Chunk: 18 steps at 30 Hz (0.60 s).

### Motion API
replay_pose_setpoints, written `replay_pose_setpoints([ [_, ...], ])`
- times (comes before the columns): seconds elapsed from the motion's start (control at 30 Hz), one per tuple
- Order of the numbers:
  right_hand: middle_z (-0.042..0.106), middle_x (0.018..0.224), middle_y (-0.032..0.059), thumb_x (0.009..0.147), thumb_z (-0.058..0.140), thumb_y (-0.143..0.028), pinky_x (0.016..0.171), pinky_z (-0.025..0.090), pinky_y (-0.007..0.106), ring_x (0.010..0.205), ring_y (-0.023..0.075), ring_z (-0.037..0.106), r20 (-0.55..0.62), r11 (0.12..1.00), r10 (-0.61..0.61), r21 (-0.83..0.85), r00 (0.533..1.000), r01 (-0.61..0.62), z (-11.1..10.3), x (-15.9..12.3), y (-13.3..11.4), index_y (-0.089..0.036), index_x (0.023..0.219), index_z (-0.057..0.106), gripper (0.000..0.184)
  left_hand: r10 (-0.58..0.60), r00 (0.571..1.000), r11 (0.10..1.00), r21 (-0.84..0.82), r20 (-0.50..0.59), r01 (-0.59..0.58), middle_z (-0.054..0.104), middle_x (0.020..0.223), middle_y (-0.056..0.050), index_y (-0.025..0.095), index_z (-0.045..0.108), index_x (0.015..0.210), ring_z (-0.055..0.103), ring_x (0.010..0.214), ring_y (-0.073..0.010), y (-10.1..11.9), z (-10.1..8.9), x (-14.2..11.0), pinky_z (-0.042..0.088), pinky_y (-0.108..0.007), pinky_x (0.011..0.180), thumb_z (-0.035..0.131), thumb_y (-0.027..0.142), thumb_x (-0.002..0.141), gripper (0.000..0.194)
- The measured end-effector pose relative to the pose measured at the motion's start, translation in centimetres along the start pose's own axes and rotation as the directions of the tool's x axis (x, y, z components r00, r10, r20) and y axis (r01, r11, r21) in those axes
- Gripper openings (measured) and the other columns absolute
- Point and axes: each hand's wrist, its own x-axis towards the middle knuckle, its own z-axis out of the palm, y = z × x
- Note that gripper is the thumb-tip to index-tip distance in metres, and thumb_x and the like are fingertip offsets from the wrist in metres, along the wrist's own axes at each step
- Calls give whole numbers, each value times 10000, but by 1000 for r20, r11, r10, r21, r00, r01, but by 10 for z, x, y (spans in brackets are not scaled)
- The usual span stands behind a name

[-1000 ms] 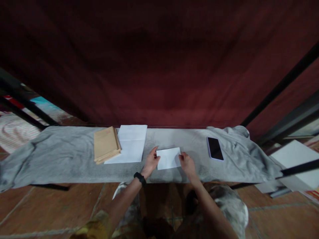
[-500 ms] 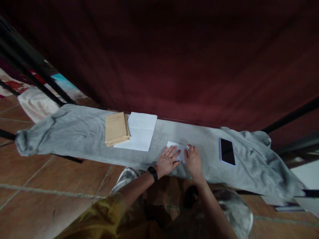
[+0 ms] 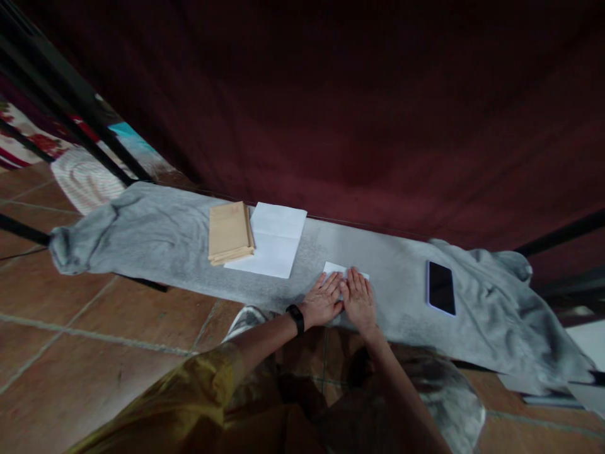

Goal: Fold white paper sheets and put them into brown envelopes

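Under LH, RH: white paper; long axis prob. L-R

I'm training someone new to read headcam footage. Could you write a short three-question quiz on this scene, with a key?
1. True or false: the left hand and the right hand both lie over the small white paper.

2. Which of these lies on the gray cloth, to the right of the hands?
A) scissors
B) phone
C) mug

3. What partly covers the larger white sheet?

Key:
1. True.
2. B.
3. The stack of brown envelopes.
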Motion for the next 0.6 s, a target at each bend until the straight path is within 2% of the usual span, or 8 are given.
replay_pose_setpoints([
  [0.17, 386, 1547, 187, 1035, 269, -309, 1134, 295, 512, 1420, 311, 371, -22, 998, 12, -56, 1000, -14, -1, -3, 2, -88, 1491, 403, 524, -6, 1000, 1000, -19, -20, 5, 306, 1599, -158, 118, 370, 1486, 224, 1502, -245, -7, -5, -10, 144, -449, 1231, 350, 512, 998, 627],
  [0.3, 418, 1527, 194, 1040, 272, -370, 1131, 295, 506, 1403, 309, 395, -72, 995, 76, -54, 995, -80, 0, -7, 5, -81, 1501, 378, 555, -56, 998, 998, -32, -19, 56, 306, 1597, -173, 98, 333, 1501, 212, 1505, -248, -13, -7, -18, 165, -440, 1230, 329, 589, 984, 713],
  [0.6, 412, 1535, 180, 1033, 272, -420, 1133, 291, 515, 1392, 312, 402, -47, 984, 173, -38, 984, -174, -2, -14, 13, -93, 1504, 379, 583, -189, 982, 982, -12, -25, 188, 375, 1566, -159, 90, 359, 1487, 283, 1482, -236, -19, -13, -24, 231, -445, 1219, 274, 478, 1021, 612],
])
